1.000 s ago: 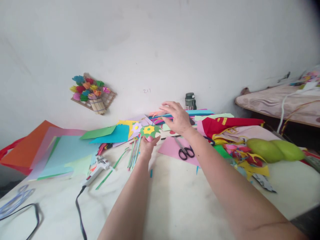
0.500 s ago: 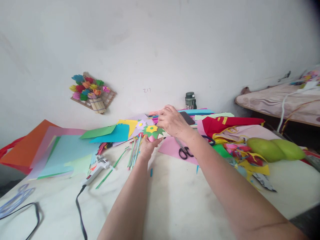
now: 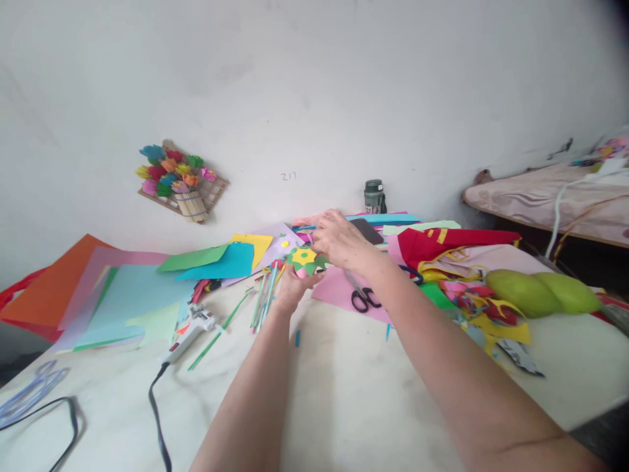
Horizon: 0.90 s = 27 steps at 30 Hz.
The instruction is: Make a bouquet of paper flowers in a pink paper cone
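far to the left of both hands, sheets of coloured paper (image 3: 140, 295) overlap on the tabletop (image 3: 344, 393). nearer the left hand, but apart from it, rests a white glue gun (image 3: 189, 337) with a black cord. just left of that hand lie several thin sticks (image 3: 265, 295). the left hand (image 3: 291, 290) curls beneath a green and yellow paper flower (image 3: 301, 255), its thumb stretched to the right; the flower sits between the two hands. the right hand (image 3: 341, 242) has its fingers bent together at the flower's right edge; whether they pinch it i cannot tell. below the right hand, black-handled scissors (image 3: 363, 292) lie on pink paper (image 3: 334, 288). beyond the right forearm are a red cloth (image 3: 459, 241) and two green fruits (image 3: 521, 293).
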{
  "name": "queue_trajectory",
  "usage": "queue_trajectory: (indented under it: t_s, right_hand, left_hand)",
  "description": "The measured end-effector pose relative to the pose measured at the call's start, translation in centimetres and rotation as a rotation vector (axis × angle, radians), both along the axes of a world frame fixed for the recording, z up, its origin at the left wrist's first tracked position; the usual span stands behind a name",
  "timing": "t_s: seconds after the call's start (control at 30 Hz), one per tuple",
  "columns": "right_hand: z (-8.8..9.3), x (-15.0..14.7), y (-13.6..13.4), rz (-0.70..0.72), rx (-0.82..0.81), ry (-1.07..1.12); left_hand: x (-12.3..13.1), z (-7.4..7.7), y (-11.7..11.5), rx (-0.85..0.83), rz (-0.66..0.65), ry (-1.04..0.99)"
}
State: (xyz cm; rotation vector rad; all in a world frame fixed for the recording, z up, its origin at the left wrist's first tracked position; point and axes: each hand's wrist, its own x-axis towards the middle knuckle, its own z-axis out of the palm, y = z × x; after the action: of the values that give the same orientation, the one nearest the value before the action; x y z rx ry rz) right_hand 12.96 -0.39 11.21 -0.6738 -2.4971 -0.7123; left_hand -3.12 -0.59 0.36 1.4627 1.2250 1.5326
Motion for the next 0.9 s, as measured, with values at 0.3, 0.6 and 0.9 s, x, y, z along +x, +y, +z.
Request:
queue_trajectory:
  t_s: [0.3,0.6,0.9]
  right_hand:
    - [0.1,0.3,-0.1,0.004,-0.028,0.023]
    - [0.1,-0.4,-0.9,-0.043,0.026,-0.023]
    - [-0.2,-0.6,-1.0,-0.129,0.051,0.017]
  left_hand:
    - [-0.4,-0.3,0.3,0.012,-0.016,0.016]
    - [0.0,0.0,0.4,0.016,0.02,-0.011]
    - [0.4,0.4,0.1,0.031,-0.008,-0.024]
